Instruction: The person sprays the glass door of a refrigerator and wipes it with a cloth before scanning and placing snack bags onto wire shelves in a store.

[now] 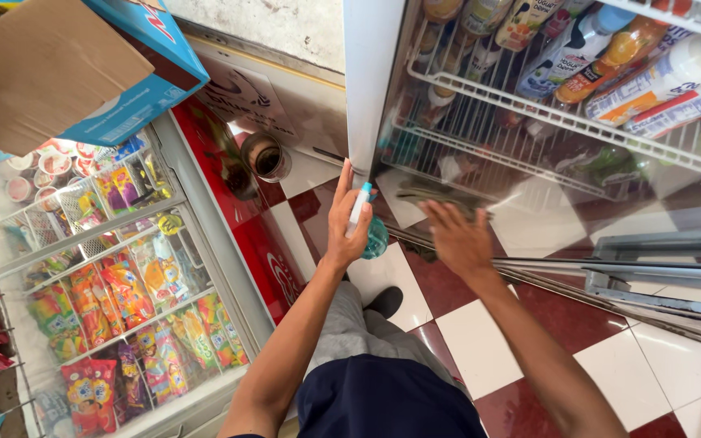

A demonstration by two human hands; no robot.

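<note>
My left hand [347, 221] is shut on a small spray bottle [364, 223] with a white nozzle and a teal body, held upright in front of the glass door [545, 186] of a drinks fridge. My right hand [458, 235] is spread flat low on that glass, pressing a dark cloth [436, 195] whose edge shows past the fingertips. Both hands are close together, near the door's white left frame [367, 81]. Behind the glass, several bottles [610, 57] lie on white wire shelves.
A glass-topped chest freezer [123, 276] full of colourful ice-cream packs stands at the left, a blue and brown cardboard box [66, 57] above it. A round tin [265, 156] sits on the red-and-white tiled floor [480, 341]. The fridge's sliding-door rail [659, 276] runs along the right.
</note>
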